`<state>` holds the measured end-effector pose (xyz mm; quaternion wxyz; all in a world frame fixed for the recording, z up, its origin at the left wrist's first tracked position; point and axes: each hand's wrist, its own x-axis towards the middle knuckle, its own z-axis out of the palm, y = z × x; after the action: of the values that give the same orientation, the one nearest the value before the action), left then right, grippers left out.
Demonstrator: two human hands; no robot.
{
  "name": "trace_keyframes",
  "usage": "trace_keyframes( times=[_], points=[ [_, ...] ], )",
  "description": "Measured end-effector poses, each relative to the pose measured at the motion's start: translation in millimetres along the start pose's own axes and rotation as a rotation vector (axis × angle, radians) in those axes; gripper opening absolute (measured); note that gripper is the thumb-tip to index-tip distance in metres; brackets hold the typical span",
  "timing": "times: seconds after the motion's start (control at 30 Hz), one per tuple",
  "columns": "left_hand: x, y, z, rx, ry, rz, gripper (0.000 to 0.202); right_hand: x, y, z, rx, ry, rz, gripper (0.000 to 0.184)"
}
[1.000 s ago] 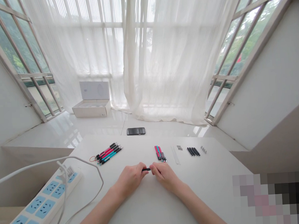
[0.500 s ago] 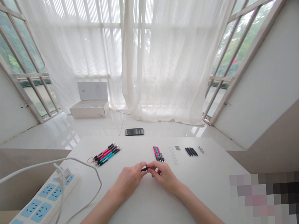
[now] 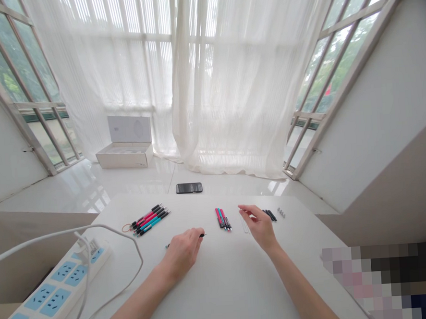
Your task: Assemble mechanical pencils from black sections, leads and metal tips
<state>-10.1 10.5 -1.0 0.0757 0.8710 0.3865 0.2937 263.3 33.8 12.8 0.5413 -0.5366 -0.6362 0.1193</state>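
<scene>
"Room?"
"White desk [image 3: 192, 295], sheer curtains [image 3: 230, 81] behind."
"Changed?"
"My right hand [image 3: 259, 226] has moved off the pen, out beside the clear rods [image 3: 243, 223], fingers [image 3: 247, 209] apart."
"Pen?"
"Slim, black, teal-ended [image 3: 202, 235], mid-desk, clamped under my left hand's [image 3: 182, 253] curled fingers."

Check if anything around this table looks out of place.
The black smartphone looks out of place: it appears to lie on the glossy floor beyond the table, not on it. Also, one pen sits apart from the neat pen rows, under the left hand.
</scene>
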Motion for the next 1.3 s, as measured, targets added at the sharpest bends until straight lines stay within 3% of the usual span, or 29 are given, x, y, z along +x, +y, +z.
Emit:
trace_keyframes(
  times=[0.27,0.47,0.57,0.73,0.83,1.1,1.3],
  points=[
    [-2,4,-4.2,0.018,-0.057,-0.011,0.012,15,52,-57,-0.426,0.165,-0.100,0.038],
    [-1,4,-4.8,0.025,-0.093,-0.030,0.013,10,85,-110,-0.667,0.405,0.105,0.041],
    [0,5,-4.8,0.026,-0.105,-0.018,0.014,5,99,-124,-0.728,0.392,0.236,0.038],
    [0,6,-4.7,0.027,-0.113,-0.023,0.014,2,119,-127,-0.768,0.118,0.446,0.026],
    [-1,7,-4.7,0.027,-0.120,-0.020,0.013,3,126,-125,-0.796,0.043,0.482,0.023],
    [-1,7,-5.1,0.010,-0.129,0.004,0.014,6,134,-126,-0.693,0.036,0.518,0.025],
    [0,7,-6.5,-0.017,-0.145,-0.003,0.013,7,131,-121,-0.756,0.073,0.536,0.024]
  ],
)
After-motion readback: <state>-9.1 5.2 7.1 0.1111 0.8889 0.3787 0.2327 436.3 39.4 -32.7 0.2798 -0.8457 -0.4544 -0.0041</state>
